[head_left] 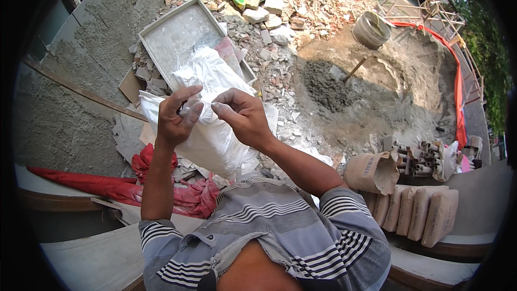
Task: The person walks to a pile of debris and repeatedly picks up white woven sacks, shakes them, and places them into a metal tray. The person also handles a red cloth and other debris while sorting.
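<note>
From my remote seat, I look down on both bare hands at work over a white sack (210, 145), which lies crumpled in front of the striped shirt (264, 205), its far part overlapping a shallow grey tray (169, 35). The left hand (180, 113) is at the sack's left side; its fingers are curled, with a small gap between index finger and thumb where something pale shows. I cannot tell whether that is the sack's edge or a separate piece. The right hand (243, 117) faces it from just beside, over the sack, thumb and index finger brought nearly together; what they pinch, if anything, is too small for me to make out. Both hands have pale dust on the fingertips.

Beyond the tray I see a heap of broken rubble (307, 0). To the right, a wooden handle (355, 68) slants out of wet grey mortar (326, 86), and a grey bucket (371, 29) stands farther off. Nearer, an opened brown paper bag (369, 171) sits beside a row of filled paper bags (417, 213). Red cloth (196, 199) lies bunched near the left forearm.
</note>
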Tool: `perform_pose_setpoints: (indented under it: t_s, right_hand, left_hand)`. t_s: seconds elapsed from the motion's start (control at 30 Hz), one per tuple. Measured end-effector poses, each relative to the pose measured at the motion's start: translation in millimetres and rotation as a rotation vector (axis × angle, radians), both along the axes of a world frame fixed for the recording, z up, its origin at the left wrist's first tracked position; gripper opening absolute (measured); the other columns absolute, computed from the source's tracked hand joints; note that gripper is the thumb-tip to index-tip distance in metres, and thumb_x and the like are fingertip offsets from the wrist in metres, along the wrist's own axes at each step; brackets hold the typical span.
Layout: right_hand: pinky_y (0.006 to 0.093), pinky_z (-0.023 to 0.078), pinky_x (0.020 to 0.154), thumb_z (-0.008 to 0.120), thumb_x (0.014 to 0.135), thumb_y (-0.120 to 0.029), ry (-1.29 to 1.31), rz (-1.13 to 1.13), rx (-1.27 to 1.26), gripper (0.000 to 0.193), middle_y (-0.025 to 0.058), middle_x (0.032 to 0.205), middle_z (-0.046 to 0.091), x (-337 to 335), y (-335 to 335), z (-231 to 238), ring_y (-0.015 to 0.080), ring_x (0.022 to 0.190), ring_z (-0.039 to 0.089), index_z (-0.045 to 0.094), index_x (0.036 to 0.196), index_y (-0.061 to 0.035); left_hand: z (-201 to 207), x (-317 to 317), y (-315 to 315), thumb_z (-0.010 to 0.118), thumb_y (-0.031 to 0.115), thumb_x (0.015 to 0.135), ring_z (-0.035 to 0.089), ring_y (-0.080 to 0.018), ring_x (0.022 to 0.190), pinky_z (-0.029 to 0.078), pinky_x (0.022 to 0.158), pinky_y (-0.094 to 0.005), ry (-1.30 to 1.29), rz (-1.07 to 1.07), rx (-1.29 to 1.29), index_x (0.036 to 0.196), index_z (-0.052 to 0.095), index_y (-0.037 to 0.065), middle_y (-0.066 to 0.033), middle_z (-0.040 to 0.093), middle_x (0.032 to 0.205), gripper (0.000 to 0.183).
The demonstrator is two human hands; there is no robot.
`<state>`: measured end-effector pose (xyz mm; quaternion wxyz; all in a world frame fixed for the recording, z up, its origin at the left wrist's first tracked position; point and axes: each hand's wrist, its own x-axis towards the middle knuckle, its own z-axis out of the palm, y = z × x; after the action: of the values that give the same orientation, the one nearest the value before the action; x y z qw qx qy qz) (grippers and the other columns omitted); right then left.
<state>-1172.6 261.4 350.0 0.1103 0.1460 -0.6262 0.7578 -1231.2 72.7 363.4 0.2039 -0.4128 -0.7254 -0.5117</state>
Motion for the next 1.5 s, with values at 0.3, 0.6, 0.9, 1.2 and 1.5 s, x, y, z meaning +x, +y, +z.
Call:
perform_pose_setpoints:
  t_s: [0.3, 0.6, 0.9, 1.2, 1.5]
  right_hand:
    - [0.0242, 0.048, 0.07, 0.065, 0.094, -0.009, -0.097, 0.117, -0.163, 0.014, 0.0051, 0.086, 0.065, -8, 9, 6, 0.0094, 0.077, 0.059, 0.064, 0.098, 0.0038]
    - [0.0239, 0.049, 0.07, 0.066, 0.093, -0.012, -0.077, 0.033, -0.172, 0.02, 0.0049, 0.09, 0.066, -6, 7, 12, 0.0087, 0.079, 0.06, 0.064, 0.105, 0.0038]
    - [0.0233, 0.048, 0.07, 0.067, 0.093, -0.012, -0.048, 0.036, -0.116, 0.02, 0.0044, 0.093, 0.066, -8, 7, 19, 0.0092, 0.079, 0.059, 0.066, 0.106, 0.0031]
    - [0.0267, 0.049, 0.067, 0.071, 0.085, -0.015, 0.231, -0.102, 0.267, 0.02, 0.0075, 0.092, 0.059, -15, 20, 31, 0.0141, 0.076, 0.061, 0.07, 0.102, -0.0035]
    - [0.0265, 0.048, 0.071, 0.07, 0.086, -0.012, 0.194, -0.023, 0.287, 0.014, 0.0048, 0.091, 0.061, -15, 18, 25, 0.0118, 0.078, 0.058, 0.07, 0.098, -0.004]
  left_hand:
    - [3, 11, -3, 0.067, 0.008, 0.093, 0.06, -0.0109, 0.079, 0.048, 0.072, -0.0263, -0.397, -0.069, -0.011, 0.1, 0.068, -0.002, -0.0051, 0.068, 0.086, 0.012]
    - [5, 15, -10, 0.065, 0.01, 0.095, 0.06, -0.0086, 0.081, 0.047, 0.076, -0.0239, -0.598, -0.113, 0.116, 0.098, 0.068, -0.001, -0.0026, 0.068, 0.087, 0.012]
    - [2, 16, -12, 0.064, 0.01, 0.096, 0.058, -0.0083, 0.073, 0.045, 0.069, -0.0232, -0.612, -0.211, 0.163, 0.096, 0.067, 0.0, -0.0021, 0.065, 0.081, 0.011]
    - [4, 17, -13, 0.064, 0.011, 0.096, 0.057, -0.0088, 0.07, 0.045, 0.067, -0.0242, -0.546, -0.198, 0.127, 0.097, 0.067, 0.0, -0.0024, 0.062, 0.078, 0.011]
    - [3, 19, -11, 0.065, 0.012, 0.095, 0.057, -0.0089, 0.07, 0.045, 0.067, -0.0243, -0.567, -0.202, 0.12, 0.095, 0.067, 0.001, -0.0022, 0.062, 0.079, 0.011]
